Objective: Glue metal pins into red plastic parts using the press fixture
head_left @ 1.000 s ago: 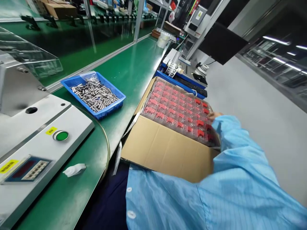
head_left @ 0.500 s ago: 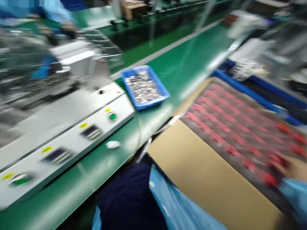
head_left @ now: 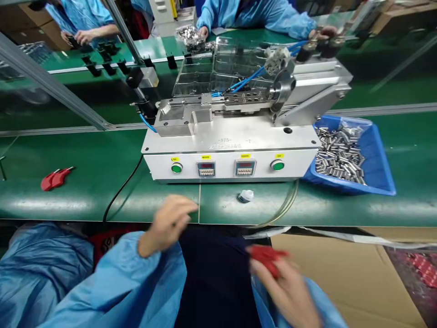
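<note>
My right hand (head_left: 288, 289) is closed round a red piece (head_left: 266, 258), smeared by motion, low in front of my lap; whether it is one piece or more I cannot tell. Over the table's front edge hovers my left hand (head_left: 169, 223), fingers loosely bent, thumb apart, holding nothing. Beyond both hands stands a white and silver bench machine (head_left: 225, 157) with two green buttons and two small displays. On the bench at left lie two red parts (head_left: 56, 178) with thin metal pins.
A blue bin (head_left: 378, 159) of small metal cylinders sits right of the machine. A small white-capped item (head_left: 246, 196) lies before it. Cardboard (head_left: 324, 269) and bagged red parts (head_left: 425, 269) are at lower right. Co-workers in blue sleeves (head_left: 235, 16) sit across; another blue sleeve (head_left: 44, 269) is at left.
My view has swung left from the tray of red parts to the machine. My right hand has left the tray and now holds a red piece. My left hand has come into view.
</note>
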`<action>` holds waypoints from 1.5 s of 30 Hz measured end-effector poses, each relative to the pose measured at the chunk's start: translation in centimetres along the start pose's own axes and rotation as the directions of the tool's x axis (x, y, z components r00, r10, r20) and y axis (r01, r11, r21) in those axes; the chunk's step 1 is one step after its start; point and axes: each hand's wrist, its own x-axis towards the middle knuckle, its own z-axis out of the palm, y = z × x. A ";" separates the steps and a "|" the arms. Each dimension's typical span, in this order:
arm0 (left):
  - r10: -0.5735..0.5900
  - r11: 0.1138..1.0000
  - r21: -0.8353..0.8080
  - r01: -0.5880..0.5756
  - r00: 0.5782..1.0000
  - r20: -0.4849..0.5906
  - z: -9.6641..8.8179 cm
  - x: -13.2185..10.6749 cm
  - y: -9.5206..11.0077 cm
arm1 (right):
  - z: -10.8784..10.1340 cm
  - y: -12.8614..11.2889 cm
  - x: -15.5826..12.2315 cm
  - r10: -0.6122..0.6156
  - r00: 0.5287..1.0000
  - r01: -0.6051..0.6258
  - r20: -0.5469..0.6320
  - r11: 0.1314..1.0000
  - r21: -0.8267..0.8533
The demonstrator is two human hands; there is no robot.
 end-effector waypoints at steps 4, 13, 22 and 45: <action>-0.336 0.753 -0.544 0.370 0.927 0.165 5.7 -0.5 4.4 | 6.6 -1.8 4.3 -0.124 0.958 0.083 0.258 0.983 0.164; -0.758 0.290 -0.714 0.637 0.608 0.235 3.8 -0.5 1.6 | 4.4 2.6 6.6 -0.182 0.895 0.106 -0.408 0.974 -0.202; -0.729 0.087 -0.773 0.628 0.569 0.380 3.7 1.2 1.2 | 5.4 2.5 8.7 0.020 0.979 0.003 -0.202 0.994 0.113; -0.724 0.125 -0.754 0.644 0.579 0.375 2.8 0.7 1.8 | 6.0 -2.1 8.6 -0.042 0.998 0.041 -0.037 0.998 -0.038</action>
